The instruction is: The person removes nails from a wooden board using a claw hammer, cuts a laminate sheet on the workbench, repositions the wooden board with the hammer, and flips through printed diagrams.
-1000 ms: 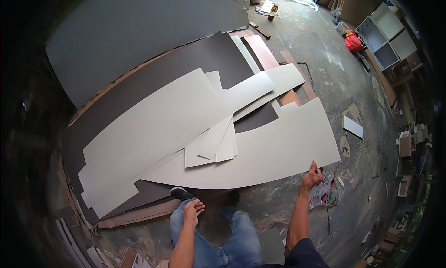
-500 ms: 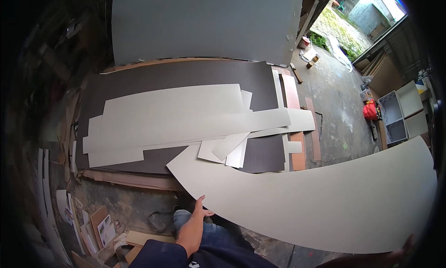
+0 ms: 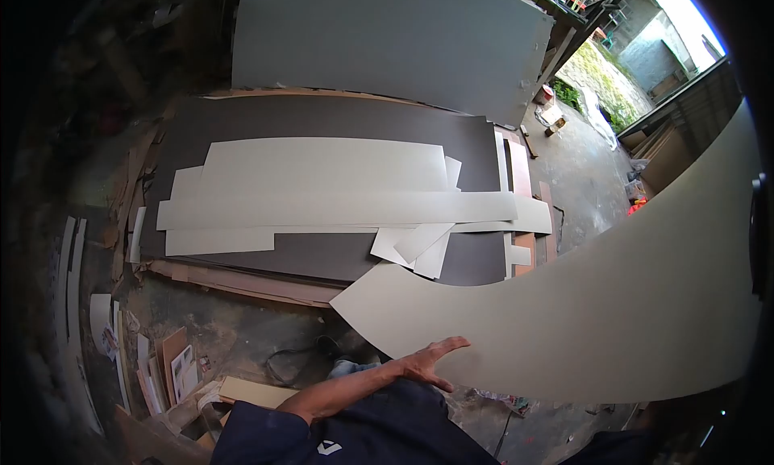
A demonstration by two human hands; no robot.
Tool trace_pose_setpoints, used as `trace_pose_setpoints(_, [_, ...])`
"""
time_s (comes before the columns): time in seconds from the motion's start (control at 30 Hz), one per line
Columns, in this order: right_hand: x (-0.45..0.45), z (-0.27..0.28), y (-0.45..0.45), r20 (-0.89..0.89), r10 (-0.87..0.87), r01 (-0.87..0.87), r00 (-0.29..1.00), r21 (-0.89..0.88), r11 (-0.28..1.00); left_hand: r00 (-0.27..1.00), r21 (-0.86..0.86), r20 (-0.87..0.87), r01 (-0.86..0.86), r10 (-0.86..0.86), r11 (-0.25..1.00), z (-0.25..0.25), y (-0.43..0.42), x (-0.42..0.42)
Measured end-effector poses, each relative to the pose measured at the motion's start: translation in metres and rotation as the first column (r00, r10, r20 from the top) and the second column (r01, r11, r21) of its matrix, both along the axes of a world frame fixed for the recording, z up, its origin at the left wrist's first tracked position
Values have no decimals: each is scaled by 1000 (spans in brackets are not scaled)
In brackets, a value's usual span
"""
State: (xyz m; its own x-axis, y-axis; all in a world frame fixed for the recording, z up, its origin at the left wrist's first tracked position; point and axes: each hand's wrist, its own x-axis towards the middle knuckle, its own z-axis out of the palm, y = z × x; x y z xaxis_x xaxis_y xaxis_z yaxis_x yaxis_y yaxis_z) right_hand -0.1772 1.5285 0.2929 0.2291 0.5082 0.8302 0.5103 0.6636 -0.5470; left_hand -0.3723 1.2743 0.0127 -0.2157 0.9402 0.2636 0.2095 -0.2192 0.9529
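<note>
A large, bendy off-white sheet [image 3: 580,320] spans the right side of the view, its right part curving upward. Its left corner lies by the near edge of the stack of dark sheets. My left hand [image 3: 427,365] is at the sheet's near edge, thumb and fingers spread apart and not closed on it. My right hand cannot be seen; only a dark sleeve [image 3: 617,447] shows low on the right. Several cut off-white pieces [image 3: 322,167] of different lengths overlap on top of the dark sheet [image 3: 322,114].
A big grey panel [image 3: 387,42] stands behind the stack. Offcuts and boards [image 3: 169,368] lean at the lower left, beside long strips [image 3: 72,304]. A dark cable [image 3: 294,356] lies on the floor. At the upper right, concrete floor [image 3: 584,171] leads to an opening outdoors.
My left hand has moved right along the sheet's near edge, and its fingers have spread. The sheet's right part has risen and bends more. The view has shifted, and my right hand has left it.
</note>
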Motion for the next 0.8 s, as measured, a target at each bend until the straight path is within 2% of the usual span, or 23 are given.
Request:
trace_pose_setpoints(0.07, [-2,-14,-15,-44,59,-61,997,-47,997,917,74,-144,-364,371,928,33,-11,15])
trace_pose_setpoints(0.1, [-5,-22,-24,-64,85,-89,994,-69,994,905,71,-157,-388,395,919,31,-22,16])
trace_pose_setpoints(0.17, [-13,-40,-42,-109,134,-147,985,-121,982,793,-38,-199,-594,576,804,20,-53,8])
trace_pose_setpoints(0.23, [-30,-56,-56,-144,204,-226,968,-166,960,685,14,-186,-715,704,699,7,-90,-11])
trace_pose_setpoints(0.3, [-51,-74,-72,-177,267,-301,947,-208,931,453,153,-205,-861,868,485,-20,-133,-33])
trace_pose_setpoints(0.33, [-63,-84,-79,-183,316,-351,931,-207,913,355,162,-198,-907,914,388,-17,-159,-44])
trace_pose_setpoints(0.4, [-89,-102,-96,-218,380,-428,899,-250,869,178,120,-208,-971,962,206,-5,-214,-64])
trace_pose_setpoints(0.5, [-133,-125,-124,-261,459,-524,849,-314,792,-105,148,-209,-986,972,-75,-4,-289,-100])
trace_pose_setpoints(0.6, [-184,-144,-153,-296,526,-604,797,-375,704,-229,206,-55,-955,972,-213,25,-372,-130])
trace_pose_setpoints(0.8, [-295,-177,-227,-361,632,-719,686,-470,512,-408,258,-96,-891,908,-373,93,-517,-161])
